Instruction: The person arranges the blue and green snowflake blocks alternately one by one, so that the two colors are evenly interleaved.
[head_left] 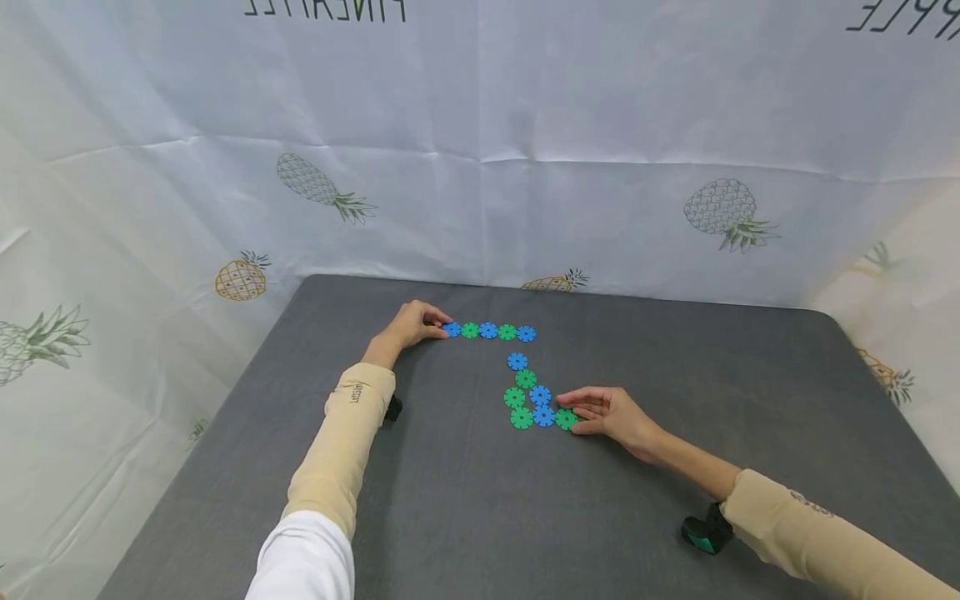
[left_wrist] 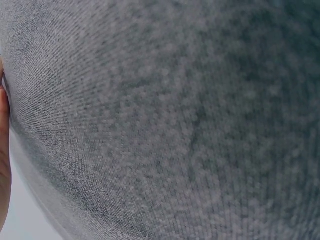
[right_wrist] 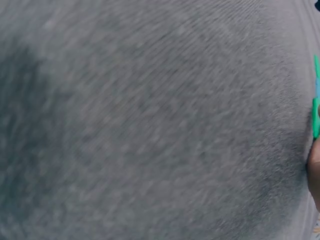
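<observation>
Small blue and green notched plastic discs lie on a grey cloth-covered table [head_left: 450,500]. At the far side my left hand [head_left: 408,325] pinches the blue disc [head_left: 452,330] at the left end of a straight row that alternates blue and green. Nearer me, my right hand [head_left: 611,417] holds the edge of a green disc [head_left: 566,418] between thumb and fingers, beside a blue disc [head_left: 543,416]. In the right wrist view, a thumb [right_wrist: 314,170] and the green disc [right_wrist: 315,117] show at the edge. Only finger edges [left_wrist: 4,110] appear in the left wrist view.
Between the hands, more discs form a bent cluster, with a blue disc [head_left: 517,361] at its far tip and a green disc [head_left: 521,417] at its near left corner. A white pineapple-print curtain [head_left: 480,208] hangs behind the table. Dark wrist cameras sit under both forearms.
</observation>
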